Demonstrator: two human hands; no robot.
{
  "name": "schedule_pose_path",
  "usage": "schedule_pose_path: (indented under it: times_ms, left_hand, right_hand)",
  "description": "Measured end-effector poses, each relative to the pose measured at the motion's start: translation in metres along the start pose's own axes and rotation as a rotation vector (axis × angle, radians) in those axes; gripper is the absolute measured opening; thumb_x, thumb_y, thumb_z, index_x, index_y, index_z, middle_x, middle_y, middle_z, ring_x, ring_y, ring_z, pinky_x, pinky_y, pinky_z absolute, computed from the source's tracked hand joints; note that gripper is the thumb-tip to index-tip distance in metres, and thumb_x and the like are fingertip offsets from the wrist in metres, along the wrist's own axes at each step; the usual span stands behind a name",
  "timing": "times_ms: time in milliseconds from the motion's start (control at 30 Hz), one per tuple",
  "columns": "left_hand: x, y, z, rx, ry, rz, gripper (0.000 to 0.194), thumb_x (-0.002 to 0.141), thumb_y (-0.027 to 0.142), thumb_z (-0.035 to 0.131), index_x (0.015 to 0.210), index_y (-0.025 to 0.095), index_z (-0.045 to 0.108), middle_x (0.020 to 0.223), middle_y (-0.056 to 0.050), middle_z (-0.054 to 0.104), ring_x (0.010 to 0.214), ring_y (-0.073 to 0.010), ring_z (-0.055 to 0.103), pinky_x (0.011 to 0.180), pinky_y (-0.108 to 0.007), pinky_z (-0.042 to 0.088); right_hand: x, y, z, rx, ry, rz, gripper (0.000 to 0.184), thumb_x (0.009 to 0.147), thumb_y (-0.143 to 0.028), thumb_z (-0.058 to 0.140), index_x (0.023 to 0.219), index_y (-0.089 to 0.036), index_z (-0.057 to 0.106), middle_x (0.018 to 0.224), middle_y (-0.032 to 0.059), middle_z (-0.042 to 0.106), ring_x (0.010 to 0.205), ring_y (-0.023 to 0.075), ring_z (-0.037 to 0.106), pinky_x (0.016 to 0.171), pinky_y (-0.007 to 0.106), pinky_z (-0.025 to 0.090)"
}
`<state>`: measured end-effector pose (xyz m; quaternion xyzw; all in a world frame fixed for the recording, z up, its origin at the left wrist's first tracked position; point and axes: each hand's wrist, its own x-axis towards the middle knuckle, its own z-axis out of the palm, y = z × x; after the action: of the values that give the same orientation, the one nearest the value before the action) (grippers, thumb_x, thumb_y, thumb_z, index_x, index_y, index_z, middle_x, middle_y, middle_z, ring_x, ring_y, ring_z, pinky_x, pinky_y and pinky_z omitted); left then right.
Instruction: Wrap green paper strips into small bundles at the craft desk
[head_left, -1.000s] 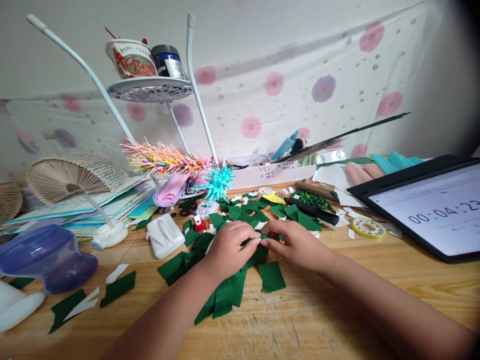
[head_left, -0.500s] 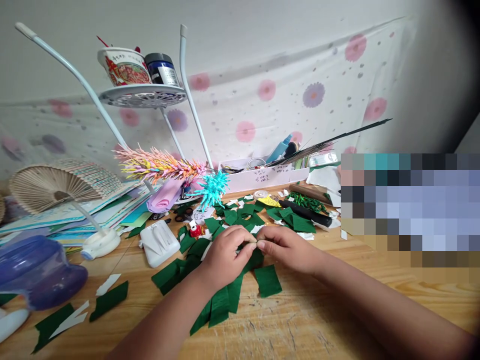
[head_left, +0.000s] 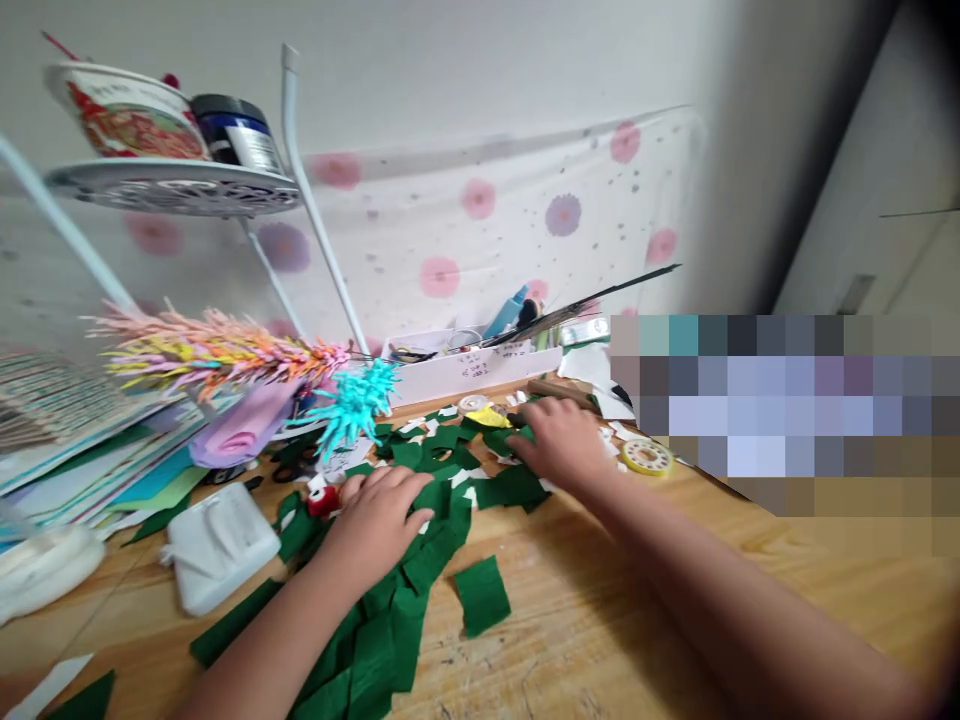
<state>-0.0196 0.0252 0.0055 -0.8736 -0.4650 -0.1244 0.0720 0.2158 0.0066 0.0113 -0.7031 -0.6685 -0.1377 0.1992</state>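
My left hand [head_left: 386, 515] lies over the green paper pieces [head_left: 382, 640], fingers stretched out and thumb apart. Beside its fingertips is a small red object [head_left: 322, 499] with a white top. Further right and back, my right hand [head_left: 562, 440] hangs over more green paper, its thumb apart from the bent fingers; the fingertips are partly hidden and I see nothing held. A brown stick-like roll [head_left: 559, 392] runs behind that hand. One loose green paper square [head_left: 482, 597] rests on the wood in front of my hands.
A white case [head_left: 221, 550] stands left of my left arm. Fuzzy multicoloured [head_left: 225, 350] and turquoise [head_left: 358, 400] stems jut in under a metal stand [head_left: 180, 190]. A white box [head_left: 480, 370] holds tools at the back. A yellow tape ring [head_left: 647, 457] lies at the right.
My hands were pinched together at the fingertips; now they are apart, the left lower on the green paper, the right farther back. The view has swung right.
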Motion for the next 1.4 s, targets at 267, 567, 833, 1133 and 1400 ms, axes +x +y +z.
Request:
schedule_pose_path:
  times_ms: [267,567,833,1133,1400]
  left_hand:
    - [0.002,-0.005,-0.009,-0.025,0.245,-0.018,0.022,0.074,0.031,0.043,0.090,0.026,0.057,0.092,-0.002,0.062,0.091,-0.0228,0.051,0.077,-0.036,0.033]
    - [-0.003,0.007,-0.018,-0.181,0.334,-0.022,0.025,0.078,0.016,0.037,0.091,0.022,0.058,0.089,0.000,0.064,0.088,-0.0166,0.054,0.086,-0.034,0.032]
    - [-0.010,0.013,-0.023,-0.326,0.281,-0.108,0.028,0.081,0.027,0.035,0.100,0.022,0.054,0.084,-0.001,0.065,0.076,-0.0150,0.058,0.064,-0.024,0.042]
    - [-0.009,0.012,-0.019,-0.381,0.181,-0.133,0.028,0.081,0.033,0.035,0.099,0.022,0.053,0.085,-0.003,0.064,0.077,-0.0178,0.057,0.065,-0.027,0.042]
    - [-0.008,0.022,-0.015,-0.618,0.093,0.039,0.027,0.076,0.014,0.039,0.096,0.021,0.056,0.097,-0.001,0.059,0.090,-0.0146,0.053,0.079,-0.026,0.040]
  right_hand:
    - [-0.027,-0.053,0.005,0.083,-0.222,-0.608,0.032,0.073,-0.047,0.045,0.093,-0.024,0.056,0.091,0.0044,0.055,0.086,0.0237,0.044,0.072,0.040,0.032]
    - [-0.022,-0.044,0.004,0.224,-0.150,-0.550,0.020,0.081,-0.029,0.041,0.088,-0.022,0.057,0.100,0.0039,0.055,0.090,0.0201,0.045,0.069,0.033,0.032]
    - [-0.017,-0.030,0.002,0.406,-0.114,-0.509,0.028,0.082,-0.025,0.037,0.068,-0.017,0.060,0.096,0.0053,0.059,0.088,0.0182,0.051,0.076,0.030,0.037]
    - [-0.015,-0.026,-0.003,0.548,-0.152,-0.379,0.024,0.079,-0.028,0.041,0.060,-0.018,0.052,0.085,0.0041,0.061,0.079,0.0169,0.054,0.070,0.026,0.040]
    - [-0.019,-0.029,0.001,0.399,-0.039,-0.252,0.022,0.070,-0.036,0.053,0.086,-0.020,0.049,0.102,0.0060,0.053,0.096,0.0245,0.045,0.076,0.035,0.035]
